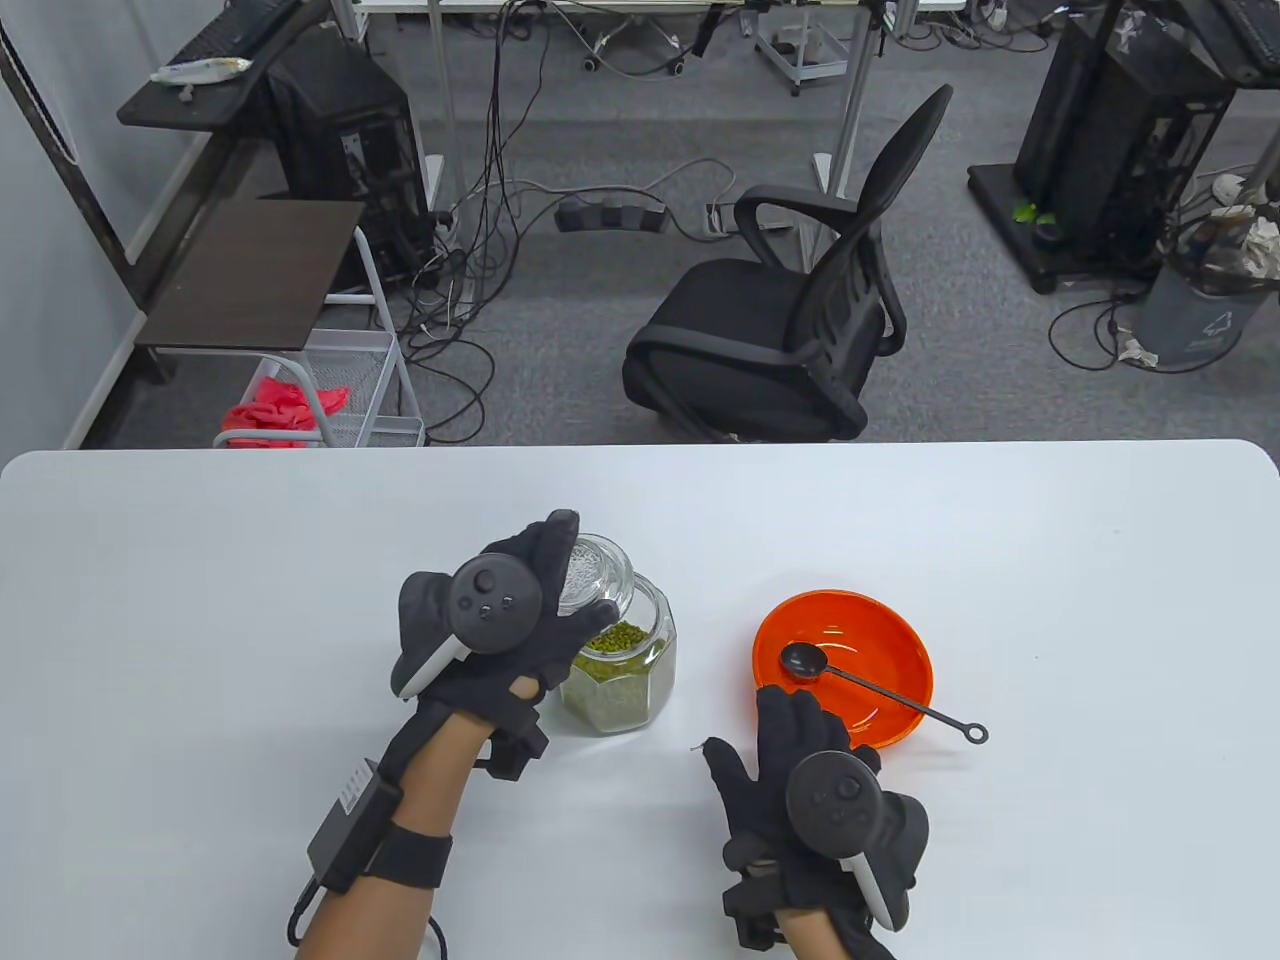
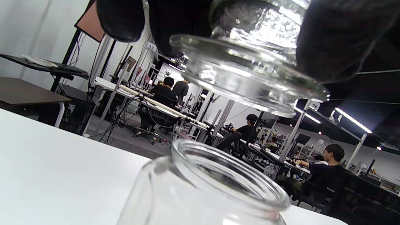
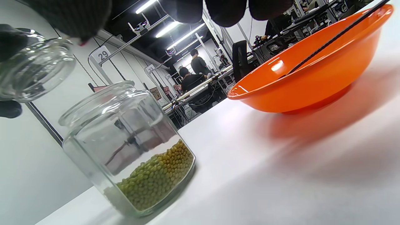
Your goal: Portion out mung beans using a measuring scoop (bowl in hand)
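A clear glass jar a third full of green mung beans stands open at mid-table. My left hand grips its glass lid just above the jar mouth; in the left wrist view the lid hangs over the rim of the jar. An orange bowl sits to the right with a black measuring scoop lying in it, handle over the near right rim. My right hand lies flat and empty at the bowl's near edge; whether it touches the rim I cannot tell.
The white table extends on all sides of the jar and bowl. A black office chair stands behind the far edge, with a small side shelf and cables on the floor beyond.
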### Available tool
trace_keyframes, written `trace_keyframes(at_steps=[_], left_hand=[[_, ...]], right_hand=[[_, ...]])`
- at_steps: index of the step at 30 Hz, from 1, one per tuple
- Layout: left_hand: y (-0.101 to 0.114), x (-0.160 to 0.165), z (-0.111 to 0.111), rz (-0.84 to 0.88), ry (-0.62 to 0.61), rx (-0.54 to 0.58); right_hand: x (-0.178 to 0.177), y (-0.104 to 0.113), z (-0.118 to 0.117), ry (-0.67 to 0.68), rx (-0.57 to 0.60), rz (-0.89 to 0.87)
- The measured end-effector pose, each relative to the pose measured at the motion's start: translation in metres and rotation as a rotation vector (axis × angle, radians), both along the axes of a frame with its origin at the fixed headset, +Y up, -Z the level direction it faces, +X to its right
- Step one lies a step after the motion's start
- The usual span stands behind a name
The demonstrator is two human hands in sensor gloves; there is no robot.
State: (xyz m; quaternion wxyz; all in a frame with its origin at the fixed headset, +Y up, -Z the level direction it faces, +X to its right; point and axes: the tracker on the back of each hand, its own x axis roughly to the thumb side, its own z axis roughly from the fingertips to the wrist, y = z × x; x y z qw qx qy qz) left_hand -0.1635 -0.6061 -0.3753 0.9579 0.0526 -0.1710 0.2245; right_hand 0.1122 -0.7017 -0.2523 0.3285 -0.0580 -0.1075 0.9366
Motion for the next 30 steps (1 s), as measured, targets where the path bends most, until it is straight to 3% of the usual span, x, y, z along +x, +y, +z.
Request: trace_keyframes(at_steps=[10,30], left_hand=[[0.0,-0.044,0.004,0.002,0.09,-0.003],[-0.075,-0.131,0.001,-0.066,0.3,-0.219]], right_hand=[[0.0,0.0,0.0,-0.001,0.001,-0.001],[-0.003,-0.002,0.0,0.0,0.003,0.012]])
